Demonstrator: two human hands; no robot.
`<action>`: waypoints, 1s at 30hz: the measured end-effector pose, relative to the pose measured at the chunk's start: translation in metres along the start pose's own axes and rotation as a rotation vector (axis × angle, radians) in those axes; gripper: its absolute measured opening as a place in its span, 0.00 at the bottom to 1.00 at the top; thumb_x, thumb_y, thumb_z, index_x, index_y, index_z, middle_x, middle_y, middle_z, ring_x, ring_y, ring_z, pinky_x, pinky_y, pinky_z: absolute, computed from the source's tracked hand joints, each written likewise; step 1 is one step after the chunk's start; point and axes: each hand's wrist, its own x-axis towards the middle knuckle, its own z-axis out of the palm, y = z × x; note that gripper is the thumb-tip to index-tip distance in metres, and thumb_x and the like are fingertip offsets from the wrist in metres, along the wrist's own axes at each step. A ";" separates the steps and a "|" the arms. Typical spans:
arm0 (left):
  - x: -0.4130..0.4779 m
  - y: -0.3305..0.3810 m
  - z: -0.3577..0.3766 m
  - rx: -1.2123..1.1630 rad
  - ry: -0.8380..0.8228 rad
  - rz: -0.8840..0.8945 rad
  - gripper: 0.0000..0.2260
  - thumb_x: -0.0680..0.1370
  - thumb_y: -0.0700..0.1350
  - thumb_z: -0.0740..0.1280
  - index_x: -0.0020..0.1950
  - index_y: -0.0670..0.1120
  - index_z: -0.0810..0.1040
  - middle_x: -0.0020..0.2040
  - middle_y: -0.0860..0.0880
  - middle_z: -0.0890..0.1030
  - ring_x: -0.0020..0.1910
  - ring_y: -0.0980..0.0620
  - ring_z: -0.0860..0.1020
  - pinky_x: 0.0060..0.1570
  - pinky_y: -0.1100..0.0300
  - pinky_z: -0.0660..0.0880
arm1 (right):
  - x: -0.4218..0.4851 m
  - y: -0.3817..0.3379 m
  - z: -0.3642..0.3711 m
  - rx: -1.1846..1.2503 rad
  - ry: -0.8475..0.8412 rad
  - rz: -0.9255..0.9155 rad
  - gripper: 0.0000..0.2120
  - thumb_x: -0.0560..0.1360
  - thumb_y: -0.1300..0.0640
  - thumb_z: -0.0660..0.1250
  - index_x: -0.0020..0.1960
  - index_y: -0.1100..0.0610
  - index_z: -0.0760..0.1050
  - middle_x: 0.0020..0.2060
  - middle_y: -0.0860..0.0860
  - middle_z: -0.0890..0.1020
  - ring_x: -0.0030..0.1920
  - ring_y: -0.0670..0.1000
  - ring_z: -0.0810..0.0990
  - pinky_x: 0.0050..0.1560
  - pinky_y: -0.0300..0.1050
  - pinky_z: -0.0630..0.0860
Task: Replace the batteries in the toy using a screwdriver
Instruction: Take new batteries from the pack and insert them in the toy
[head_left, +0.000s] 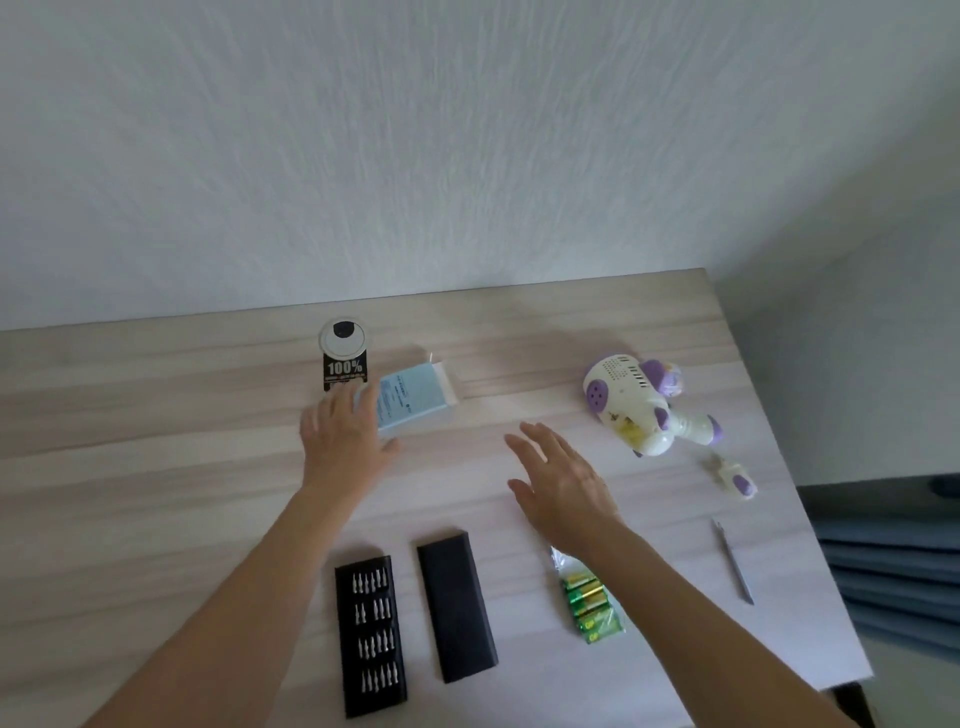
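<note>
Fingers of left hand straight, slightly apart, over corner of flat blue packet; contact unclear. Fingers of right hand spread, holding nothing, above pale wood-grain counter. Green-gold batteries in clear wrap by right forearm. Black tray with four rows of metal bits; matte black sleeve beside it. Slim grey screwdriver near right edge. White-and-purple plastic toy on its side, far right.

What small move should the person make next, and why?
Probably the right hand should reach to the toy and draw it closer. It and the left hand are open and hold nothing; the toy lies on its side beyond the right hand, and the screwdriver lies untouched.
</note>
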 end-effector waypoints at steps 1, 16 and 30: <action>-0.010 0.007 0.003 -0.031 0.028 0.015 0.36 0.73 0.53 0.74 0.76 0.45 0.64 0.72 0.41 0.69 0.71 0.39 0.66 0.69 0.36 0.64 | -0.012 0.006 -0.004 0.027 0.055 -0.006 0.23 0.77 0.55 0.68 0.71 0.55 0.71 0.70 0.55 0.73 0.69 0.58 0.73 0.64 0.55 0.75; -0.079 0.199 0.035 -0.415 -0.006 0.123 0.23 0.80 0.49 0.65 0.75 0.48 0.67 0.71 0.48 0.72 0.68 0.48 0.71 0.66 0.55 0.68 | -0.026 0.142 -0.100 0.224 0.420 0.208 0.07 0.78 0.55 0.67 0.53 0.57 0.78 0.42 0.51 0.83 0.41 0.54 0.81 0.40 0.50 0.79; -0.053 0.283 0.038 -0.662 -0.052 -0.114 0.27 0.82 0.40 0.61 0.80 0.49 0.59 0.76 0.49 0.69 0.73 0.51 0.68 0.66 0.68 0.61 | 0.049 0.159 -0.099 0.118 -0.027 0.432 0.18 0.81 0.40 0.53 0.49 0.50 0.74 0.41 0.52 0.75 0.43 0.57 0.73 0.44 0.47 0.68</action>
